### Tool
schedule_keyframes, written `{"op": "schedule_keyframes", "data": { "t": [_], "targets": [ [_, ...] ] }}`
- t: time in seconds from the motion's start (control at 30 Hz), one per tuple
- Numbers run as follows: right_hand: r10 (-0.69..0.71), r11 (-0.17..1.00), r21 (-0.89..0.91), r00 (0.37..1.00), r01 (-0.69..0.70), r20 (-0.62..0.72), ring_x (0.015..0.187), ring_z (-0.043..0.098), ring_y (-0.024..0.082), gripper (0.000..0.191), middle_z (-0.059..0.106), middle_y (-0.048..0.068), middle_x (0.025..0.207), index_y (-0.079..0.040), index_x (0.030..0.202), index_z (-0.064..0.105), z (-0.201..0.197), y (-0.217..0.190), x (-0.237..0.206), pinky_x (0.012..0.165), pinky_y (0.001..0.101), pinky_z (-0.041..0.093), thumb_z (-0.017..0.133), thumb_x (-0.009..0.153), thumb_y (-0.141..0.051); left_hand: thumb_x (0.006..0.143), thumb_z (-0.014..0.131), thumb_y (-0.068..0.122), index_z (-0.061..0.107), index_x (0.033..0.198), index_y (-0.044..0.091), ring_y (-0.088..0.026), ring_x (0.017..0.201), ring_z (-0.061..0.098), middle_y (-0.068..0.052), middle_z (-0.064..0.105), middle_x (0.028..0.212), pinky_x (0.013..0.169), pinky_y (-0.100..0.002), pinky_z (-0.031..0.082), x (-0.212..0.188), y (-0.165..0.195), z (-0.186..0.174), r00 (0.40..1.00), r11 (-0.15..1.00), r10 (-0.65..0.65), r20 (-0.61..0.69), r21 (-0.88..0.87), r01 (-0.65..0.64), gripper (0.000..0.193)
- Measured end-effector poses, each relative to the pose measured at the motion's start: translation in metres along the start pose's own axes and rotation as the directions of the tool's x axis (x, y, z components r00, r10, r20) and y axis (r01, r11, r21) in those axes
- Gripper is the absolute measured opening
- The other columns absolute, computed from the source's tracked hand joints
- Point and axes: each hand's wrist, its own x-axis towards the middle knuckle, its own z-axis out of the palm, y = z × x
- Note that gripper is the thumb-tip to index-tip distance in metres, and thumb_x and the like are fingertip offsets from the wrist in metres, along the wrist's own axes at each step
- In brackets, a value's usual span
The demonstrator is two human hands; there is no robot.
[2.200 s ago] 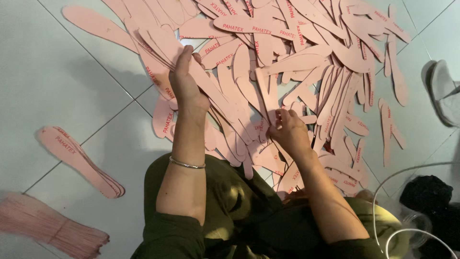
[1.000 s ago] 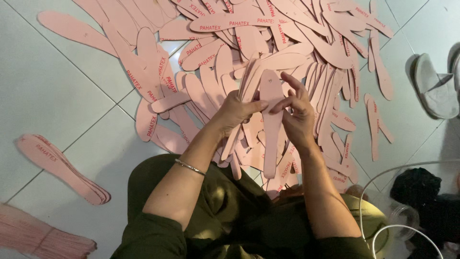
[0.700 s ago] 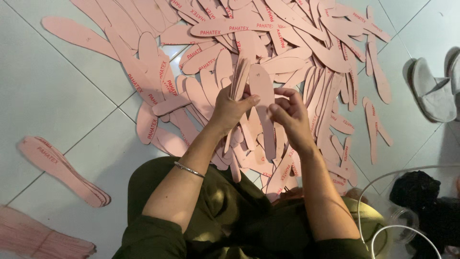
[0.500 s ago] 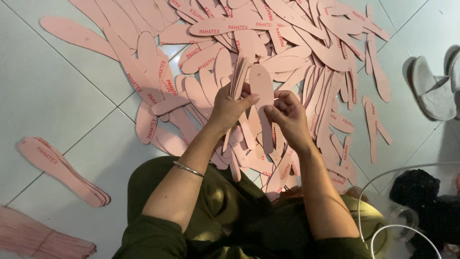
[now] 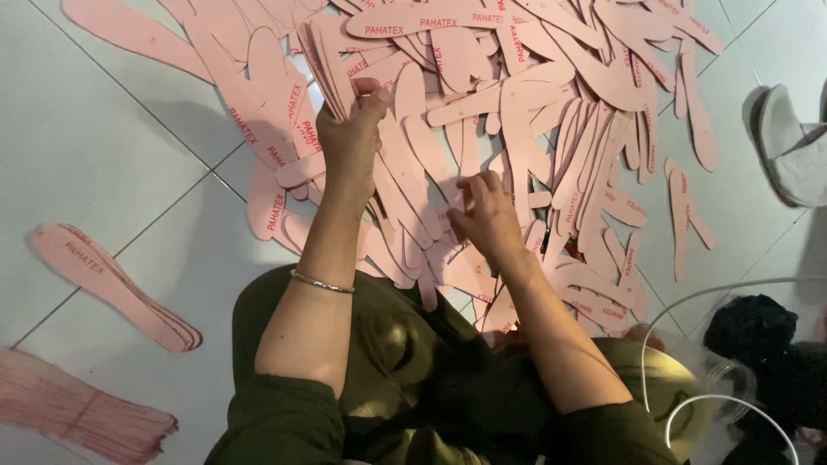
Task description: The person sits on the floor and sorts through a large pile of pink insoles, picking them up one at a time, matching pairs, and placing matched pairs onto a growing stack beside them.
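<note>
Dozens of pink insoles [image 5: 534, 95], flat, long and stamped with red lettering, lie heaped on the tiled floor [image 5: 95, 138] at twelve o'clock. The left hand [image 5: 351, 142] clamps an upright stack of insoles [image 5: 320, 65]; the right hand [image 5: 487, 211] pinches one in the heap. At nine o'clock lies a neat stack [image 5: 112, 284].

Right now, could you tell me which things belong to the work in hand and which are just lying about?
In hand:
left hand gripping a stack of pink insoles
right hand on the insole pile

Lying about:
grey slipper
white cable
tied bundle
</note>
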Motion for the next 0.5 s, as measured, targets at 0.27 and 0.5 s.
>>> {"op": "schedule_keyframes", "data": {
  "t": [0.27,0.5],
  "targets": [
    [0.237,0.959,0.129,0.965,-0.251,0.114,0.101,0.065,0.025,0.049,0.065,0.012,0.109,-0.003,0.12,0.064,0.022,0.009,0.024,0.092,0.0399,0.053,0.082,0.08,-0.023,0.088,0.076,0.012,0.069,0.102,0.005,-0.002,0.051,0.044,0.003,0.059,0.077,0.043,-0.021,0.038,0.02,-0.011,-0.036,1.0,0.997,0.014,0.01,0.082,-0.015,0.017],
    [0.175,0.957,-0.186,0.956,-0.221,-0.234,0.103,0.058,0.036,0.064,0.062,0.017,0.112,0.0,0.139,0.058,0.056,0.023,0.035,0.092,0.0469,0.049,0.084,0.084,-0.02,0.09,0.075,0.014,0.07,0.106,0.004,-0.003,0.049,0.043,-0.001,0.062,0.078,0.042,-0.022,0.037,0.037,0.003,-0.078,1.0,1.0,0.027,0.009,0.004,-0.027,0.019]
  ]
}}
